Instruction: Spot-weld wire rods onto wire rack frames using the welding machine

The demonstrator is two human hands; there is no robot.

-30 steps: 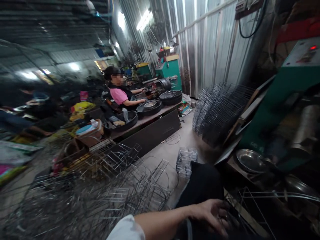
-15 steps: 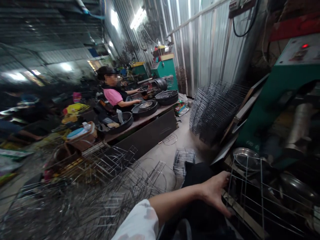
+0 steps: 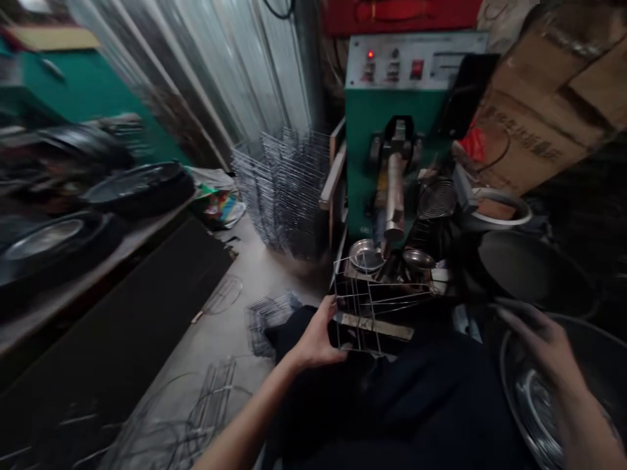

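Fingers of left hand [image 3: 313, 339] spread wide, holding edge of wire frame [image 3: 371, 301] in front of green machine [image 3: 365, 130]. Right hand [image 3: 551, 343] blurred, near basin [image 3: 503, 375] right of machine; grip unclear. Stacked racks [image 3: 284, 189] left of machine perhaps done; held frame's progress unclear.

Shiny metal rack [image 3: 373, 307]; matt cardboard [image 3: 531, 134]

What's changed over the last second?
View swung right. Left hand, curled at first, now spreads across the left end of the wire frame; grip unclear. Right hand, unseen before, shows blurred over the basin. Unchanged: wire stack beside the green machine, red light on.
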